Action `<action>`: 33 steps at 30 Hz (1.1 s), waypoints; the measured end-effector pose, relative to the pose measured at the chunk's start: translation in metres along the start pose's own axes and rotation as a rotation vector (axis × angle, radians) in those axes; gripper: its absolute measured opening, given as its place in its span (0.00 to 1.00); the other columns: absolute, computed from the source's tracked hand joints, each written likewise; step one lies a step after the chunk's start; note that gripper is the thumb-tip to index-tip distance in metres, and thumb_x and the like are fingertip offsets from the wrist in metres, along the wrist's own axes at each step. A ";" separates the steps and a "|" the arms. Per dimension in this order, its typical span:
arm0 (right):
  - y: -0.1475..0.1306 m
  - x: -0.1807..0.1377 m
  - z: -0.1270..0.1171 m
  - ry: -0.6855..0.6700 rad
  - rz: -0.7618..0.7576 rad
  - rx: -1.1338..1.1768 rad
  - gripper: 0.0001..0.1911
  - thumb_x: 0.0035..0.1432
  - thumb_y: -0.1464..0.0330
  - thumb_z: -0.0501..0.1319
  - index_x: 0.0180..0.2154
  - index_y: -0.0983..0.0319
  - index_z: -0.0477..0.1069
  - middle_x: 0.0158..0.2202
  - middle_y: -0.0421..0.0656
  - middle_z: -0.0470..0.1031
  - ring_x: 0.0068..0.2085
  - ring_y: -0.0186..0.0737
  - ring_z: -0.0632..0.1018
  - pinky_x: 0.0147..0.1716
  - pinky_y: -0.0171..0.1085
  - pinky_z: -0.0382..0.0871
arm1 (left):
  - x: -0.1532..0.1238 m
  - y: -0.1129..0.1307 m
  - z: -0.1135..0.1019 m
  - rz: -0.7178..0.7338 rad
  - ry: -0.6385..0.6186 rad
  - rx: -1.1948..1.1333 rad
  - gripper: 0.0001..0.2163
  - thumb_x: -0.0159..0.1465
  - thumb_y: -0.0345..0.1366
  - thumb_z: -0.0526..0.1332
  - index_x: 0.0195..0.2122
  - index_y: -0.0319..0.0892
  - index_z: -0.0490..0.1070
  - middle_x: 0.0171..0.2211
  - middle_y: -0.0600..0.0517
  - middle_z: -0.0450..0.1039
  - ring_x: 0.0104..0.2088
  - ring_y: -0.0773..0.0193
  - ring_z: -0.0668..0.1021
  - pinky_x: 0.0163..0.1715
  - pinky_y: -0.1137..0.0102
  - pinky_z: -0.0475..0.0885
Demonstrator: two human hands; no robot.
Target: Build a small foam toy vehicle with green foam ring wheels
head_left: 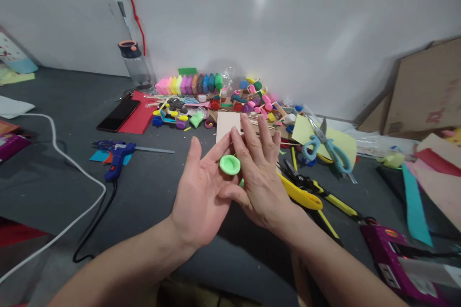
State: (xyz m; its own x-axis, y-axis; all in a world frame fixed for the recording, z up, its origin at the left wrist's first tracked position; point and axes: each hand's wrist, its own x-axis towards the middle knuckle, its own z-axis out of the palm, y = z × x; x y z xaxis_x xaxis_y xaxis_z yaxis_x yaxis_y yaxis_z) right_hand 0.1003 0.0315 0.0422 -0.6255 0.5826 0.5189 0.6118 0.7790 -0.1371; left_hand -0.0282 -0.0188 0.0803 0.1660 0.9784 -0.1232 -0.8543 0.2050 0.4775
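A flat round piece of light green clay (230, 164) lies between my two hands, above the dark table. My left hand (201, 192) is palm up with its fingers stretched out, and the clay rests against its fingers. My right hand (259, 172) lies flat over it, fingers straight and together, pressing on the clay's right side. A bit more green shows under my right thumb. Behind my fingertips lies a small tan card (226, 123).
At the back are a row of coloured clay bars (189, 84), small clay figures (169, 112) and a water bottle (136, 63). A blue glue gun (117, 153), phone (118, 115) and white cable (57, 153) lie left. Scissors (326, 146), a yellow cutter (300, 194) and coloured paper lie right.
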 end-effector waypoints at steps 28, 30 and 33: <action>0.003 0.001 0.003 -0.015 -0.010 -0.064 0.48 0.65 0.42 0.51 0.72 0.64 0.40 0.75 0.60 0.43 0.74 0.63 0.32 0.66 0.73 0.27 | 0.005 -0.002 -0.007 0.014 -0.015 -0.041 0.34 0.71 0.59 0.41 0.66 0.42 0.64 0.67 0.46 0.67 0.69 0.54 0.64 0.66 0.61 0.62; 0.005 0.002 0.000 -0.018 0.009 -0.039 0.45 0.66 0.44 0.50 0.73 0.62 0.40 0.75 0.58 0.43 0.74 0.61 0.33 0.66 0.72 0.28 | 0.006 0.000 -0.008 0.007 0.016 -0.047 0.34 0.71 0.59 0.42 0.65 0.40 0.65 0.66 0.44 0.68 0.68 0.53 0.66 0.65 0.62 0.63; 0.007 0.005 -0.007 -0.046 0.011 0.025 0.40 0.66 0.46 0.53 0.71 0.57 0.48 0.76 0.55 0.40 0.75 0.59 0.34 0.67 0.71 0.32 | 0.008 0.003 -0.009 0.009 0.036 -0.036 0.33 0.71 0.59 0.43 0.65 0.41 0.66 0.64 0.44 0.70 0.66 0.52 0.69 0.64 0.60 0.65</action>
State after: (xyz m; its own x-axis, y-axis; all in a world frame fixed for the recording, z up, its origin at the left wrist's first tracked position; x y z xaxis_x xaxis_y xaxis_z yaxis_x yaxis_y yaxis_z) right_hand 0.1054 0.0384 0.0499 -0.6410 0.6006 0.4780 0.6066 0.7779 -0.1639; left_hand -0.0341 -0.0102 0.0732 0.1414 0.9785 -0.1504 -0.8728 0.1949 0.4475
